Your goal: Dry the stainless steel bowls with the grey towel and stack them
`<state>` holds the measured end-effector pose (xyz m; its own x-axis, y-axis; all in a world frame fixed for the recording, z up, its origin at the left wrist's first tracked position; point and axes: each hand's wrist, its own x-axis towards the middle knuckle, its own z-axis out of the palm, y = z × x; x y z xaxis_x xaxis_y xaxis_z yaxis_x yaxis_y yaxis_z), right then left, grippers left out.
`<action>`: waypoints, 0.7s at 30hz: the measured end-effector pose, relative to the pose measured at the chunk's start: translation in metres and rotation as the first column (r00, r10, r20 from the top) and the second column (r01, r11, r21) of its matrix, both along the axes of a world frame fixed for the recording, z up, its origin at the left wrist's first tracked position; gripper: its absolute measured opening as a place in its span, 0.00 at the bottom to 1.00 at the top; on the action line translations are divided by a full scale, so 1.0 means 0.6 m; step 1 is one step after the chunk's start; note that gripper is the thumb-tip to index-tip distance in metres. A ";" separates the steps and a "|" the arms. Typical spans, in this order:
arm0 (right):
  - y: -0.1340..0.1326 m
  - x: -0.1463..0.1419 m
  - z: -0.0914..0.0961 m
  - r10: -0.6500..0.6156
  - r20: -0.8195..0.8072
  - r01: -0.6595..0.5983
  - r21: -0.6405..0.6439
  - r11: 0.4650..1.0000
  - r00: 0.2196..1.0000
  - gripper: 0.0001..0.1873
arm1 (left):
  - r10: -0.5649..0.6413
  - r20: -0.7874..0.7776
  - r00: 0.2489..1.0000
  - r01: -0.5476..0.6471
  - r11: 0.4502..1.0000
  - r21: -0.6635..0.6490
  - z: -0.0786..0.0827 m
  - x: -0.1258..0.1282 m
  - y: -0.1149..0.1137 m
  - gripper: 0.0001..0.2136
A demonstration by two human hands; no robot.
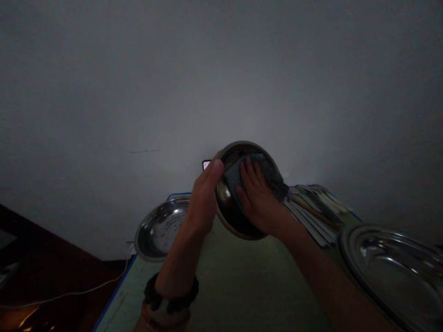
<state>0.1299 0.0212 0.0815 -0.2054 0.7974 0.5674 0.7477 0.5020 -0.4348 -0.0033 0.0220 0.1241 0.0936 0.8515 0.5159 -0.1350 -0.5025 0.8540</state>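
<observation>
A round steel bowl (231, 213) is held tilted up above the table, its inside facing me. My left hand (204, 198) grips its left rim, with the thumb over the edge. Inside the bowl, my right hand (256, 198) presses a grey cloth (273, 177) against the metal with the fingers laid flat on it. The cloth hangs over the bowl's right rim.
A steel plate (159, 230) lies at the table's far left corner. A larger steel tray (391, 267) sits at the right. Several utensils (318, 207) lie in a row behind it. The table (235, 286) has a greenish top with a blue edge. A white cable (69, 295) runs off to the left. A plain wall stands behind.
</observation>
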 end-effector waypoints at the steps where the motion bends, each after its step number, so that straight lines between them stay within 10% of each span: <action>1: -0.001 -0.003 0.003 0.042 -0.046 -0.043 -0.016 0.999 0.998 0.34 | 0.002 -0.007 1.000 -0.002 1.000 -0.003 -0.002 0.003 0.000 0.17; 15: -0.063 -0.040 0.041 0.557 -0.187 -0.585 -0.158 0.796 0.809 0.32 | 0.073 0.127 0.989 -0.059 0.992 -0.109 0.001 -0.027 0.004 0.19; 21: -0.078 -0.037 0.047 0.489 0.006 -0.485 -0.120 0.866 0.872 0.29 | 0.340 0.160 0.927 -0.307 0.930 -0.202 0.015 -0.050 0.006 0.18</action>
